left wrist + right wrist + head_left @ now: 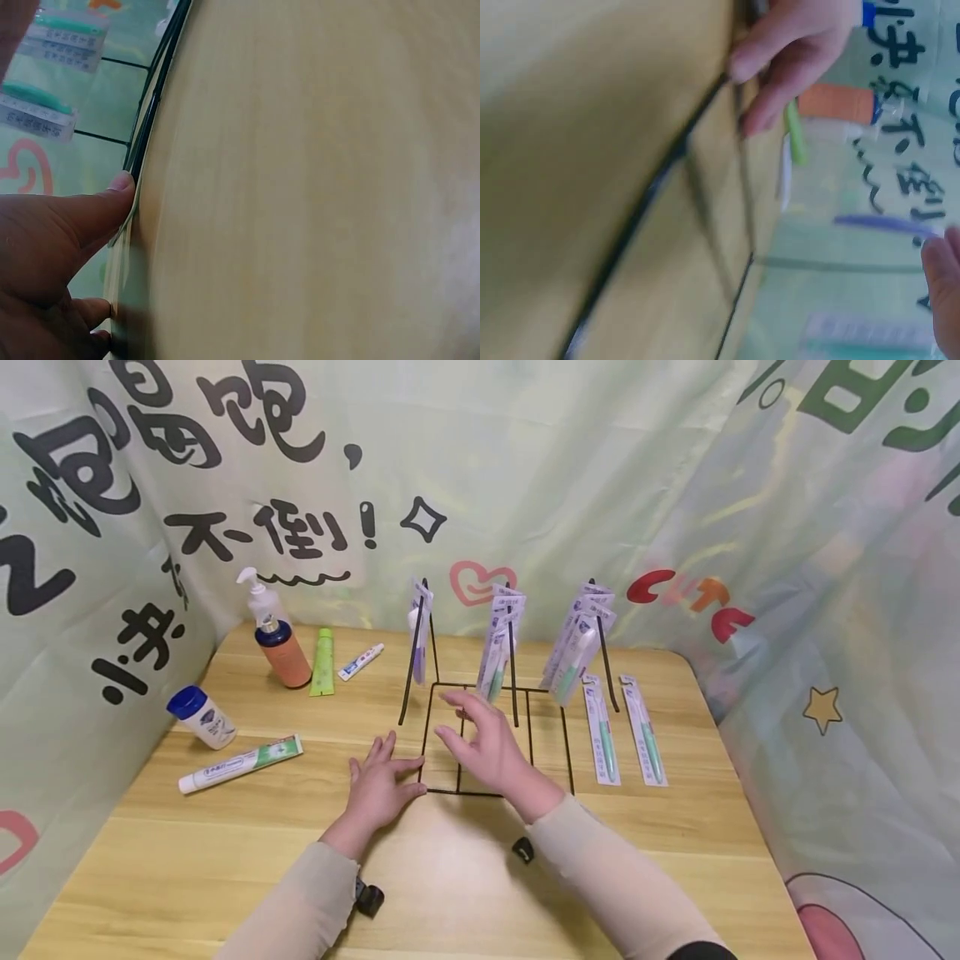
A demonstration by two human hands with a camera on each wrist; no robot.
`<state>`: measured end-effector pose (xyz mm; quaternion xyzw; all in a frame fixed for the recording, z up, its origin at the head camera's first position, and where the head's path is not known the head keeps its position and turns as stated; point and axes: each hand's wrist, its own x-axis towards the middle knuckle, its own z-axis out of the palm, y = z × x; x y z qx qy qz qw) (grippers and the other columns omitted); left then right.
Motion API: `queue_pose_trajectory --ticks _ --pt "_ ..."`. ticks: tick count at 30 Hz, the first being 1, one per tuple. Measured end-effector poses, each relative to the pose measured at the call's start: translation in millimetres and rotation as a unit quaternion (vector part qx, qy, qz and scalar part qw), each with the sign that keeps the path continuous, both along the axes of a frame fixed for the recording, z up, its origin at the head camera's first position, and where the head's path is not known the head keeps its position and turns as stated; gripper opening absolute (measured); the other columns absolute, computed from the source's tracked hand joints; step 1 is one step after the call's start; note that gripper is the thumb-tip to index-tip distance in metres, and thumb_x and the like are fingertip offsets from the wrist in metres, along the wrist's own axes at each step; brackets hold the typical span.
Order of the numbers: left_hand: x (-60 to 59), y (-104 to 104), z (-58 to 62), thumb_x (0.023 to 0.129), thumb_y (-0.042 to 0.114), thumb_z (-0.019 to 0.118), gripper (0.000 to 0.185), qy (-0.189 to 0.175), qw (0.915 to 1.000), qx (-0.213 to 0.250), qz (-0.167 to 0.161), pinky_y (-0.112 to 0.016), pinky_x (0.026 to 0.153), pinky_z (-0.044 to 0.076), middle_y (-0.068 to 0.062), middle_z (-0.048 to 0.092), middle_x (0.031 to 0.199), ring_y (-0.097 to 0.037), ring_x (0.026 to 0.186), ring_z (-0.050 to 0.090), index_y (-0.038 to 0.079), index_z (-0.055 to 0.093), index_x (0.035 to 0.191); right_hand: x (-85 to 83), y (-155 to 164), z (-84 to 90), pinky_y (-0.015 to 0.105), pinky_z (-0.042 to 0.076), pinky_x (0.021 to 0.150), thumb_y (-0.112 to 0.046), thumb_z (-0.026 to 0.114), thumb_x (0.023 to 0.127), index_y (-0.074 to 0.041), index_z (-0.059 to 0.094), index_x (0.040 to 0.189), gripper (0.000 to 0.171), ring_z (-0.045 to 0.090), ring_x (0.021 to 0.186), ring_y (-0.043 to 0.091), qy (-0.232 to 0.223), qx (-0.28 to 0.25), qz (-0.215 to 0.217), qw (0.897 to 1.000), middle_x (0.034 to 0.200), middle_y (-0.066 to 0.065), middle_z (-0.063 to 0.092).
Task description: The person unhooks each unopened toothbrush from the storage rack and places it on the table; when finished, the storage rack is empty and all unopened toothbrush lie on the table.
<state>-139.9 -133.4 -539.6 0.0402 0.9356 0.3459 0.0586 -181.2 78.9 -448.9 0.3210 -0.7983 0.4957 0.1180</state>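
A black wire rack (480, 794) stands on the wooden table, with packaged toothbrushes hanging from its three hooks. The left hand (378, 789) lies at the rack's front left corner, fingers spread on the table; its thumb (112, 191) touches the wire. Over the rack base hovers the right hand (491, 750), fingers loosely bent and nothing between them. Just behind it hang the middle toothbrush packs (497, 647). One purple toothbrush pack (420, 643) is on the left hook, several green ones (577, 652) on the right.
Two packaged toothbrushes (602, 735) lie right of the rack. To the left are a toothpaste tube (240, 764), a blue-capped bottle (206, 720), an orange pump bottle (285, 653), a green tube (323, 664) and a small tube (361, 662). A printed curtain (405, 452) surrounds the table.
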Motion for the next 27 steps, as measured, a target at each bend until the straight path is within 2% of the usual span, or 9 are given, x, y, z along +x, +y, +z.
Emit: queue_pose_trajectory --ticks 4,8,11,14,16,20,23,27 --pt "-0.2 0.4 -1.1 0.091 0.033 0.085 0.048 -0.002 1.0000 0.000 0.001 -0.079 0.117 -0.010 -0.020 0.017 0.174 -0.046 0.160 0.009 0.017 0.075 0.135 -16.2 -29.5 15.4 0.048 0.050 0.112 -0.006 0.075 0.098 0.009 0.049 0.148 0.058 0.056 0.136 0.037 -0.057 -0.053 -0.030 0.997 0.147 0.025 0.056" --pt "-0.7 0.4 -2.0 0.091 0.034 0.084 0.047 -0.003 1.0000 0.003 -0.002 -0.079 0.117 -0.010 -0.020 0.017 0.174 -0.046 0.160 0.009 0.017 0.075 0.134 -31.9 -46.3 30.9 0.050 0.046 0.116 -0.006 0.072 0.100 0.009 0.041 0.152 0.062 0.051 0.139 0.040 -0.111 -0.102 -0.083 0.985 0.151 0.026 0.050" --pt "-0.8 -0.1 -2.4 0.091 0.035 0.084 0.048 -0.003 1.0000 0.005 -0.003 -0.078 0.117 -0.010 -0.020 0.017 0.174 -0.046 0.160 0.009 0.017 0.075 0.134 -42.1 -52.9 39.9 0.049 0.043 0.118 -0.007 0.069 0.101 0.008 0.037 0.155 0.064 0.047 0.142 0.041 -0.124 -0.112 -0.113 0.979 0.156 0.025 0.046" --pt "-0.5 -0.8 -2.7 0.091 0.034 0.085 0.048 0.001 1.0000 0.004 -0.002 -0.079 0.117 -0.009 -0.020 0.017 0.174 -0.046 0.160 0.009 0.017 0.075 0.134 -50.4 -57.9 45.1 0.049 0.040 0.120 -0.007 0.066 0.103 0.007 0.034 0.159 0.066 0.044 0.146 0.040 -0.130 -0.111 -0.124 0.977 0.161 0.025 0.042" --pt "-0.3 -1.1 -2.7 0.091 0.034 0.085 0.048 0.002 1.0000 0.004 -0.001 -0.079 0.117 -0.009 -0.020 0.018 0.174 -0.046 0.160 0.009 0.017 0.075 0.134 -55.1 -61.4 46.6 0.047 0.041 0.120 -0.006 0.065 0.104 0.006 0.036 0.159 0.064 0.047 0.145 0.037 -0.141 -0.113 -0.128 0.975 0.160 0.023 0.045" --pt "-0.1 -0.9 -3.0 0.090 0.034 0.085 0.047 0.006 1.0000 0.002 -0.002 -0.080 0.116 -0.008 -0.021 0.019 0.173 -0.047 0.160 0.010 0.017 0.075 0.134 -63.7 -68.5 44.4 0.042 0.047 0.113 -0.005 0.067 0.102 0.003 0.052 0.149 0.050 0.059 0.132 0.031 -0.161 -0.111 -0.145 0.970 0.143 0.018 0.062" --pt "-0.3 -0.5 -3.6 0.090 0.035 0.085 0.048 0.006 1.0000 -0.001 0.000 -0.080 0.117 -0.008 -0.022 0.019 0.173 -0.047 0.160 0.011 0.018 0.076 0.133 -67.5 -72.5 42.2 0.037 0.056 0.097 -0.005 0.068 0.101 0.002 0.066 0.132 0.032 0.068 0.110 0.025 -0.166 -0.104 -0.158 0.968 0.121 0.015 0.073" --pt "-1.0 0.0 -4.7 0.090 0.037 0.084 0.049 0.001 1.0000 -0.002 0.000 -0.078 0.118 -0.009 -0.020 0.018 0.174 -0.045 0.160 0.010 0.018 0.075 0.134 -67.4 -73.1 41.0 0.031 0.060 0.076 -0.006 0.068 0.102 0.003 0.073 0.117 0.018 0.069 0.087 0.021 -0.162 -0.099 -0.168 0.967 0.101 0.015 0.075"
